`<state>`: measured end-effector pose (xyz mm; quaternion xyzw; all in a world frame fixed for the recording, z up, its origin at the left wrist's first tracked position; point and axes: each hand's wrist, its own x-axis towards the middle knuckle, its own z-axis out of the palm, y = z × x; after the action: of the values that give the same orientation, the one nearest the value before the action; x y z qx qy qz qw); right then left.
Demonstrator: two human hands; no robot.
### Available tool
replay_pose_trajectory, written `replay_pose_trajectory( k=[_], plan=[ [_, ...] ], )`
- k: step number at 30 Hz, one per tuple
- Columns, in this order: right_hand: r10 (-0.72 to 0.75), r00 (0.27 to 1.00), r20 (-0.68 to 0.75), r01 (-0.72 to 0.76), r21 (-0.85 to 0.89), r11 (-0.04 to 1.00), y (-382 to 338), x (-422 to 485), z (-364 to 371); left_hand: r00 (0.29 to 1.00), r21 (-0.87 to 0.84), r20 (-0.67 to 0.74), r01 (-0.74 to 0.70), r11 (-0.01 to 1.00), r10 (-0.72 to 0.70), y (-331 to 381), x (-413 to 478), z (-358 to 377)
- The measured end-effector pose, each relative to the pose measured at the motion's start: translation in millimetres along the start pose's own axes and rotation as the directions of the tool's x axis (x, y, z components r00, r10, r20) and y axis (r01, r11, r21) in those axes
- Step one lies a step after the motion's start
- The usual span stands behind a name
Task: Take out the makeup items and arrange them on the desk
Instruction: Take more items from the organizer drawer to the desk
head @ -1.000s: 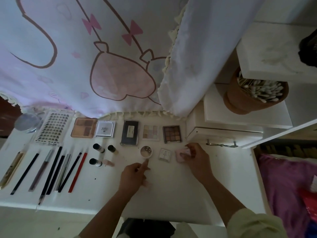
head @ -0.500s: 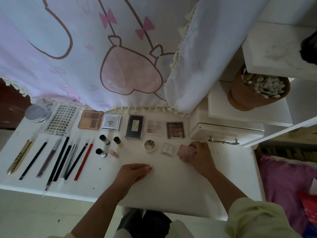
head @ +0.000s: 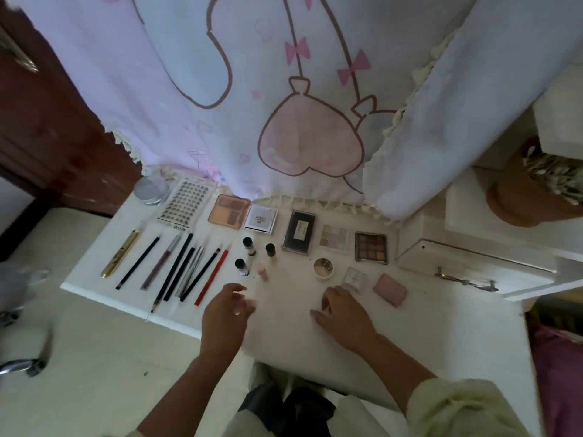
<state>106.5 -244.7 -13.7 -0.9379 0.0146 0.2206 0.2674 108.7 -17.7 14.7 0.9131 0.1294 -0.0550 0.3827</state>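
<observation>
Makeup lies in rows on the white desk (head: pixel 426 326). Several pencils (head: pixel 186 272) and a gold tube (head: pixel 120 253) lie at the left. Small bottles (head: pixel 247 247) stand near the middle. Palettes line the back, among them a black case (head: pixel 299 233) and a brown eyeshadow palette (head: pixel 371 247). In front sit a round compact (head: pixel 324 268), a small clear square case (head: pixel 355 278) and a pink compact (head: pixel 390 289). My left hand (head: pixel 227 313) hovers empty with relaxed fingers below the bottles. My right hand (head: pixel 342 313) rests empty on the desk, just in front of the square case.
A pink and white curtain (head: pixel 284 121) hangs over the desk's back edge. A white drawer unit (head: pixel 473 263) with a metal tool (head: pixel 463 279) on it stands at the right, beside a brown pot of cotton swabs (head: pixel 533 184). A sticker sheet (head: pixel 184 205) and a round jar (head: pixel 148 190) lie back left.
My right hand has let go of the pink compact and drawn back to the left. My left hand has lifted slightly off the desk. The camera has tilted leftward.
</observation>
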Motion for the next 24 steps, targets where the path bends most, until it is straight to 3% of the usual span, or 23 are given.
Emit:
replay_pose_trajectory(
  k=[3, 6, 10, 24],
  plan=[
    [-0.019, 0.999, 0.046, 0.027, -0.180, 0.983, -20.2, 8.9, 10.2, 0.993, 0.183, 0.016, -0.119, 0.976, 0.119, -12.9, 7.4, -10.3],
    [0.003, 0.998, 0.060, 0.016, -0.307, 0.951, -30.1, 14.9, 13.8, 0.989, 0.315, 0.076, -0.145, 0.938, 0.127, -20.7, 14.2, -18.5],
    [0.037, 0.992, 0.120, 0.004, -0.322, 0.947, -33.3, 22.7, 12.9, 0.997, 0.210, 0.048, -0.072, 0.975, 0.063, -22.2, 23.8, -29.4],
    [0.082, 0.984, 0.158, -0.034, -0.287, 0.957, -40.3, 26.0, 6.0, 0.997, -0.114, -0.052, -0.070, 0.991, 0.065, -28.8, 21.4, -21.4]
  ],
)
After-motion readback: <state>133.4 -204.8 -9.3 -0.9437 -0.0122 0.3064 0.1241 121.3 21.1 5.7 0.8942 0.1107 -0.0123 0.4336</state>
